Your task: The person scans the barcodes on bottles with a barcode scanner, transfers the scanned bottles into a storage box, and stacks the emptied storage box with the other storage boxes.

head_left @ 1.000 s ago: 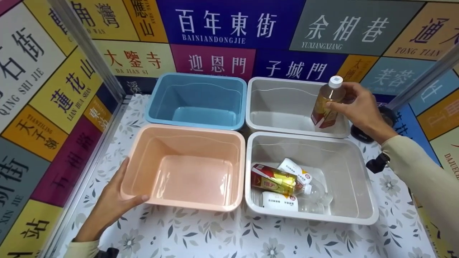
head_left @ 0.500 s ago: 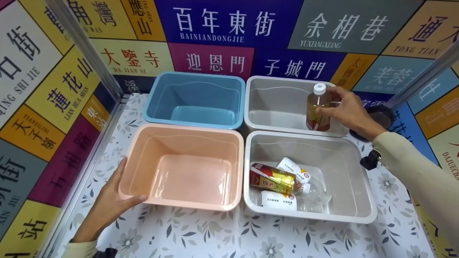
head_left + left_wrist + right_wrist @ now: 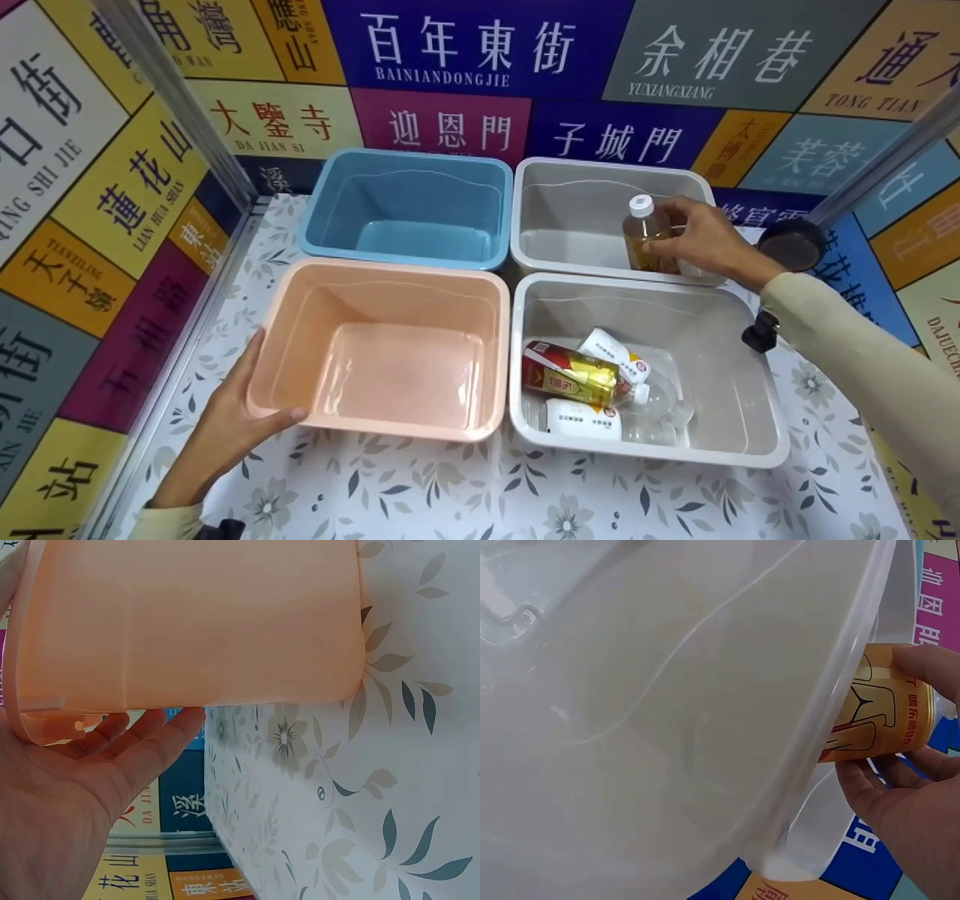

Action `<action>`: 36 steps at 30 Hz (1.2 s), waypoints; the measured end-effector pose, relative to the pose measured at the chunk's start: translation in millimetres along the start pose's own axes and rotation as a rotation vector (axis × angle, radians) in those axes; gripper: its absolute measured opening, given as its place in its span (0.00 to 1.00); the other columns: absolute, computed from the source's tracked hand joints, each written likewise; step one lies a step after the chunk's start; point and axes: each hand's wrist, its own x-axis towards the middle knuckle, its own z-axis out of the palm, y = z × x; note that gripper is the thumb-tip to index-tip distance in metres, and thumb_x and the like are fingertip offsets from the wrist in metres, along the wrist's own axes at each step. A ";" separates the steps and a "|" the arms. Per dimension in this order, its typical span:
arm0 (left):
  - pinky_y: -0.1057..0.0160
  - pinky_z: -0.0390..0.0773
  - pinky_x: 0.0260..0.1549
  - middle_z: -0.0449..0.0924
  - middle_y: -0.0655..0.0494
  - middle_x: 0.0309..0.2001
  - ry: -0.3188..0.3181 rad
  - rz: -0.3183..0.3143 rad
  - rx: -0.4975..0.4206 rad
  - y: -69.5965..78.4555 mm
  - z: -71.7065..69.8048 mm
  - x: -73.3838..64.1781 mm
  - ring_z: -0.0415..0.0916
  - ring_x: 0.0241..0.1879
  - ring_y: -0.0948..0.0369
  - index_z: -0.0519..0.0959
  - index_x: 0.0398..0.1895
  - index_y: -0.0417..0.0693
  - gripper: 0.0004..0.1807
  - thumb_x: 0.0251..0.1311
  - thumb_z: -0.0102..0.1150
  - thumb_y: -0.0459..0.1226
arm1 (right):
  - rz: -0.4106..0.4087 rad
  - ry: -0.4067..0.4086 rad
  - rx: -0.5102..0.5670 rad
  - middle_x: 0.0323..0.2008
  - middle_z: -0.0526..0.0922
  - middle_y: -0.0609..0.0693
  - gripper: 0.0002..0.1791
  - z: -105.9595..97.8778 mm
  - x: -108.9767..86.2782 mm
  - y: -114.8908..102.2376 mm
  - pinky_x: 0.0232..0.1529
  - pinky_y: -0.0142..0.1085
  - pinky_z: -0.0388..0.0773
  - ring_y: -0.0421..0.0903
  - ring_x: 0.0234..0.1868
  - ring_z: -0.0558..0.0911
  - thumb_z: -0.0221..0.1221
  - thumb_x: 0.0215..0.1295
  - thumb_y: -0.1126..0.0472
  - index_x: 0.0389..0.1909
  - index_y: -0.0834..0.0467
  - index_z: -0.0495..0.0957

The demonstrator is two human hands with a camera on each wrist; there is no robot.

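My right hand (image 3: 705, 236) grips a bottle of amber drink (image 3: 646, 232) with a white cap, upright and partly down inside the rear grey plastic bin (image 3: 570, 214). In the right wrist view the drink bottle (image 3: 881, 701) shows a gold label, with the thumb on one side and fingers on the other. My left hand (image 3: 232, 412) holds the near left corner of a peach plastic bin (image 3: 405, 360), thumb along the front rim. In the left wrist view its fingers (image 3: 154, 746) lie against the outer side of the peach bin.
The front grey bin (image 3: 712, 352) holds a gold-and-red drink bottle (image 3: 574, 375) and white-labelled clear bottles (image 3: 583, 420), all lying down. A blue bin (image 3: 412, 202) stands at back left. A dark round object (image 3: 791, 245) sits beyond the right arm. Printed panels (image 3: 450, 45) wall the table.
My right hand has carried the bottle leftward and lower into the rear grey bin. The left hand keeps its place on the peach bin.
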 end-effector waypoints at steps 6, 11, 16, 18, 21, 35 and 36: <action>0.27 0.65 0.71 0.47 0.39 0.89 -0.002 -0.001 0.003 1.4 -0.6 -0.1 0.67 0.74 0.37 0.37 0.92 0.72 0.71 0.59 0.83 0.39 | -0.038 -0.006 -0.028 0.69 0.79 0.68 0.41 6.7 5.2 1.6 0.72 0.61 0.74 0.65 0.69 0.78 0.76 0.70 0.60 0.79 0.66 0.69; 0.26 0.64 0.71 0.47 0.39 0.89 -0.001 0.002 0.000 2.1 -0.7 0.2 0.66 0.74 0.37 0.37 0.92 0.73 0.71 0.59 0.83 0.39 | -0.066 -0.013 -0.046 0.67 0.80 0.69 0.40 10.8 8.8 1.0 0.70 0.59 0.74 0.65 0.67 0.79 0.76 0.68 0.62 0.77 0.68 0.71; 0.28 0.63 0.71 0.46 0.39 0.89 0.002 0.015 0.002 0.9 0.8 -0.2 0.65 0.75 0.37 0.38 0.93 0.71 0.72 0.58 0.83 0.38 | -0.079 -0.027 -0.082 0.64 0.82 0.67 0.39 13.5 10.3 0.4 0.67 0.52 0.77 0.63 0.66 0.81 0.77 0.67 0.61 0.75 0.68 0.73; 0.28 0.64 0.71 0.46 0.39 0.89 0.002 0.015 0.006 0.3 1.2 -0.4 0.65 0.75 0.37 0.38 0.93 0.70 0.72 0.58 0.84 0.38 | -0.085 -0.030 -0.091 0.63 0.83 0.66 0.38 14.7 10.8 0.4 0.66 0.50 0.77 0.62 0.65 0.81 0.77 0.67 0.61 0.73 0.68 0.75; 0.28 0.64 0.71 0.46 0.39 0.89 0.000 0.009 0.006 -0.4 1.3 -0.5 0.66 0.75 0.37 0.38 0.93 0.70 0.72 0.59 0.83 0.38 | -0.093 -0.037 -0.091 0.62 0.83 0.67 0.36 17.0 11.6 0.4 0.66 0.52 0.77 0.62 0.64 0.81 0.77 0.67 0.61 0.72 0.68 0.76; 0.31 0.67 0.70 0.47 0.41 0.89 -0.002 -0.008 0.024 -0.5 -0.5 -0.4 0.68 0.73 0.40 0.36 0.92 0.73 0.72 0.59 0.84 0.41 | -0.133 -0.051 -0.099 0.59 0.84 0.68 0.36 29.7 16.1 1.3 0.65 0.56 0.76 0.63 0.62 0.81 0.77 0.65 0.64 0.70 0.70 0.76; 0.30 0.66 0.71 0.47 0.41 0.89 0.000 -0.008 0.023 -0.6 -0.4 -0.7 0.67 0.74 0.39 0.37 0.92 0.72 0.72 0.59 0.84 0.41 | -0.131 -0.052 -0.101 0.59 0.84 0.67 0.35 30.2 16.3 1.6 0.65 0.56 0.76 0.63 0.62 0.81 0.77 0.65 0.64 0.70 0.70 0.76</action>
